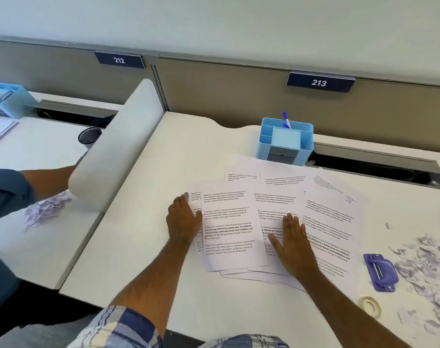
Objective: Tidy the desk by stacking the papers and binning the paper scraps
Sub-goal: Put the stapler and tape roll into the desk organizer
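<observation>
On the desk point(143, 247), printed papers point(276, 222) lie fanned out at its middle. The left hand point(183, 219) rests flat at their left edge, the right hand point(293, 244) presses flat on top, fingers straight on both. Scraps point(424, 267) litter the right edge beside a punch point(380, 272) and tape point(370, 305). At the back edge, an organizer point(284, 143) holds a pen point(286, 119).

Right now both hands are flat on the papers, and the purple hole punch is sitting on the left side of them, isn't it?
Not quite. The head view shows the left hand and right hand flat on the papers, but the purple hole punch sits to the right of them, beside the paper scraps.
</observation>
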Motion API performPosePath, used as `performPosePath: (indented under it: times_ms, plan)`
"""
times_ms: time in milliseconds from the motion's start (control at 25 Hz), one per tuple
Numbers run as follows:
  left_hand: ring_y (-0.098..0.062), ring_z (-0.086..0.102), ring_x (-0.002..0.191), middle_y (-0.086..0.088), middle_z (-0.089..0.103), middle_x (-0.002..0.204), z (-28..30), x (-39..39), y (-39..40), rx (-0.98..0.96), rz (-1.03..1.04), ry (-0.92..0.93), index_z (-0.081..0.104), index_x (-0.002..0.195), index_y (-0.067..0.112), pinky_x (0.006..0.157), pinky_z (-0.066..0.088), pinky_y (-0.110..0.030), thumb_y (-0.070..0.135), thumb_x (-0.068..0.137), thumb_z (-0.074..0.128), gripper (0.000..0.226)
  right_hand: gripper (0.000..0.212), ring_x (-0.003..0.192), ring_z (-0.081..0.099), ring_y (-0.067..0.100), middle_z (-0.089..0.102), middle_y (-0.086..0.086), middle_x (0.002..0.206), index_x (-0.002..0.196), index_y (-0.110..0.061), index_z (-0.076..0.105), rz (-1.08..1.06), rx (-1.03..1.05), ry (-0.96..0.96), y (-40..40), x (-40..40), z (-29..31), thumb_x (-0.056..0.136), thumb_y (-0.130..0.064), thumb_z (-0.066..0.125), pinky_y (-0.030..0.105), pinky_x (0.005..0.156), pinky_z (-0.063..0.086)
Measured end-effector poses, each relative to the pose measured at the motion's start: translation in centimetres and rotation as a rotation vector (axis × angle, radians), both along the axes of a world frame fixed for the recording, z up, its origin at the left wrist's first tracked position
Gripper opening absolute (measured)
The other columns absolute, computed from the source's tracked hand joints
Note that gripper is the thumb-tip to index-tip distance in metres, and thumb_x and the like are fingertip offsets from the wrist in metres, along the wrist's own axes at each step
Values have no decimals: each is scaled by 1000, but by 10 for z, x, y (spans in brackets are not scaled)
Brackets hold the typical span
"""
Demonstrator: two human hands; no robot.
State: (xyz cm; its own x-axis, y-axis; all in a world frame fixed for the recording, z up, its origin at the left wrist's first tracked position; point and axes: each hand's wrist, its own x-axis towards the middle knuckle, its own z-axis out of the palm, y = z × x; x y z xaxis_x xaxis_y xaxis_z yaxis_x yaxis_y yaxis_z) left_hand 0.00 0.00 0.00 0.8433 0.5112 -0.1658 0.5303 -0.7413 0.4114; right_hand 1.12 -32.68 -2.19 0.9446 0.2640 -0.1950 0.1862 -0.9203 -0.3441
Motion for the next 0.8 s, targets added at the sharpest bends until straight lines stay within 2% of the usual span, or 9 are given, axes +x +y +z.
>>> performPosePath:
  times_ms: [200,280,360,480,720,800]
  plan:
    - [-37,52,126,-14,54,138,-9,12,15,-1,86,62,50,141,8,99,47,-51,38,93,69,59,89,159,-4,21,1,9,172,163,-5,5,-47,19,22,14,7,0,99,-66,20,32,127,-8]
    - [-38,53,122,-13,56,133,-16,16,19,33,93,102,53,134,8,98,46,-51,38,94,66,51,87,159,-1,21,5,9,172,163,-6,9,-42,32,22,17,8,-3,102,-67,20,31,127,-9]
    - [-38,54,120,-13,55,131,-21,20,24,58,106,135,55,130,9,98,44,-50,34,96,62,43,85,159,3,20,11,8,171,163,-7,14,-38,63,17,19,9,-6,102,-66,22,31,127,-7]
    - [-37,55,119,-12,56,129,-26,25,28,48,131,139,58,128,9,99,41,-50,26,97,56,35,76,159,3,21,14,5,171,163,-10,17,-79,147,51,25,12,-6,105,-56,34,36,129,-1]
    - [-37,55,122,-11,57,129,-22,39,24,-156,313,76,63,130,17,108,35,-53,30,103,52,32,71,159,-3,22,6,-5,172,164,-24,14,-132,319,147,44,21,7,105,-47,46,39,128,9]
    - [-37,58,118,-10,61,123,-20,45,12,-230,332,46,68,121,20,108,38,-54,40,104,48,33,68,159,1,20,10,-6,172,163,-25,19,-118,363,152,52,26,6,105,-43,50,37,127,11]
